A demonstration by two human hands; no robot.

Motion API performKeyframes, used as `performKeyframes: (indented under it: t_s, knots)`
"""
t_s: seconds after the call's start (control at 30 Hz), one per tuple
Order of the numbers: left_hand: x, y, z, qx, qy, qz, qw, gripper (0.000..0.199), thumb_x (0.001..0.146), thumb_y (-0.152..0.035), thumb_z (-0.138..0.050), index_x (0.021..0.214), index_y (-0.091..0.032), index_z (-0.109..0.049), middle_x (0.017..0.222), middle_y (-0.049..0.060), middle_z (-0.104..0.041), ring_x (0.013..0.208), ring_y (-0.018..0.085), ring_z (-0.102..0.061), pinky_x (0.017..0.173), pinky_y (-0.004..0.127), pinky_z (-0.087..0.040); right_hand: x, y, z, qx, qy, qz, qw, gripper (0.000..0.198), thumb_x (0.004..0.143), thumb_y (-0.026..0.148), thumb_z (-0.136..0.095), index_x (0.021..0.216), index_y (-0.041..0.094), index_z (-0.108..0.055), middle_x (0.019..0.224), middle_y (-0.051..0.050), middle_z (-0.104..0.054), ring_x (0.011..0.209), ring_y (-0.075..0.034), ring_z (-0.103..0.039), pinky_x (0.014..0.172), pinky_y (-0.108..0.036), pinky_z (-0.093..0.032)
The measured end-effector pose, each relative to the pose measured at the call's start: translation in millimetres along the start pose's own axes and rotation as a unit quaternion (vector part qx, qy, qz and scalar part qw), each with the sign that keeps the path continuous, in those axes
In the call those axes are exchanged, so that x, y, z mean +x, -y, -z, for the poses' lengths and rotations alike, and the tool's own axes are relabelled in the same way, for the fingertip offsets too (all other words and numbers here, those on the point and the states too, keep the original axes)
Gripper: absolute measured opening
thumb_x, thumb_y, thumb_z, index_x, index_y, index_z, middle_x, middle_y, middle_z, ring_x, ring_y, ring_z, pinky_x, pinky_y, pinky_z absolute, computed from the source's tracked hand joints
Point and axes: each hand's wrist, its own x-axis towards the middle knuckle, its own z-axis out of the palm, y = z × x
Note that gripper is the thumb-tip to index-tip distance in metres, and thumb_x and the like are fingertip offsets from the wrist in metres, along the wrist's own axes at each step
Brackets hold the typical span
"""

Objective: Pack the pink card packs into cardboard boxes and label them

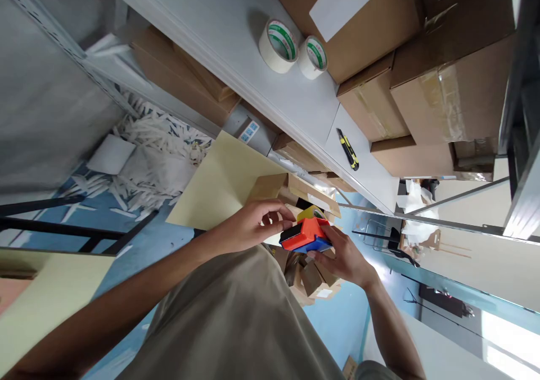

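Note:
My right hand [346, 257] is wrapped around a red and blue tape dispenser [307, 235], fingers on top and thumb below. A roll of yellowish tape [311, 213] sits at the dispenser's far side. My left hand [258, 226] is beside the dispenser's dark front end, its fingers curled and its thumb and forefinger close together. Whether a tape end is between those fingertips is too small to tell. Just beyond both hands is a cardboard box [270, 187] on a pale yellow tabletop [223, 169].
On the grey shelf [228, 25] are two tape rolls [278, 47] [313, 58] and a yellow-black box cutter [347, 150]. Cardboard boxes [455, 98] are stacked at the right. A power strip [248, 132] is below the shelf edge. White foam strips [156, 138] cover the floor at left.

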Motion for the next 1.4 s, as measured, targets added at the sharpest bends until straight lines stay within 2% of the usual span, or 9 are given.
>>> performKeyframes:
  t_s: [0.17,0.4,0.73,0.87,1.03,1.27,1.4]
  knots:
    - [-1.0,-6.9,4.5,0.013,0.029,-0.035,0.999,0.031,0.104,-0.047,-0.065,0.110,-0.020,-0.079,0.107,0.009,-0.078,0.086,0.018,-0.071,0.074,0.028,-0.055,0.3,9.2,10.1,-0.024,-0.008,0.051,0.998,0.037,0.101,0.040,-0.076,0.128,0.021,-0.060,0.110,-0.013,-0.075,0.092,-0.028,-0.074,0.077,-0.040,-0.063]
    - [-9.6,-12.8,4.5,0.065,0.016,-0.065,0.996,0.026,0.106,-0.040,-0.062,0.118,-0.023,-0.077,0.119,0.008,-0.078,0.097,0.020,-0.074,0.084,0.029,-0.060,-3.0,18.0,15.7,-0.081,-0.034,0.100,0.991,0.027,0.106,0.041,-0.070,0.118,0.022,-0.057,0.106,-0.013,-0.074,0.094,-0.030,-0.074,0.083,-0.044,-0.065]
    - [-12.0,-15.1,0.5,0.094,0.019,-0.075,0.993,0.024,0.105,-0.043,-0.064,0.101,-0.023,-0.077,0.101,0.005,-0.078,0.085,0.019,-0.072,0.079,0.028,-0.056,-9.2,21.3,16.4,-0.107,-0.053,0.135,0.984,0.020,0.107,0.035,-0.064,0.121,0.023,-0.057,0.100,-0.011,-0.073,0.093,-0.029,-0.072,0.083,-0.047,-0.066]
    - [-11.6,-12.7,1.1,0.127,0.034,-0.109,0.985,0.021,0.107,-0.041,-0.063,0.100,-0.024,-0.073,0.100,0.004,-0.075,0.086,0.018,-0.070,0.083,0.028,-0.053,-10.5,21.5,16.3,-0.115,-0.059,0.161,0.978,0.023,0.106,0.032,-0.063,0.125,0.021,-0.055,0.100,-0.012,-0.073,0.091,-0.029,-0.071,0.083,-0.048,-0.065]
    - [-13.8,-12.7,3.3,0.156,0.070,-0.105,0.980,0.017,0.108,-0.036,-0.059,0.102,-0.024,-0.069,0.101,0.003,-0.072,0.086,0.018,-0.068,0.081,0.028,-0.050,-12.4,21.0,16.4,-0.122,-0.064,0.170,0.976,0.024,0.106,0.034,-0.064,0.124,0.022,-0.055,0.097,-0.011,-0.072,0.092,-0.030,-0.072,0.083,-0.047,-0.064]
    - [-22.5,-11.9,-7.8,0.178,0.023,-0.152,0.972,0.015,0.110,-0.026,-0.048,0.106,-0.023,-0.062,0.112,0.006,-0.070,0.095,0.018,-0.069,0.083,0.028,-0.052,-15.7,20.4,17.4,-0.110,-0.087,0.160,0.977,0.024,0.107,0.038,-0.063,0.123,0.022,-0.054,0.097,-0.011,-0.072,0.087,-0.029,-0.070,0.077,-0.044,-0.062]
    - [-26.8,-13.2,-11.4,0.168,0.001,-0.116,0.979,0.016,0.110,-0.033,-0.052,0.117,-0.024,-0.063,0.101,0.004,-0.071,0.086,0.018,-0.069,0.080,0.028,-0.054,-17.3,19.5,17.3,-0.115,-0.093,0.160,0.976,0.030,0.105,0.035,-0.067,0.129,0.023,-0.055,0.098,-0.010,-0.074,0.090,-0.030,-0.072,0.084,-0.047,-0.062]
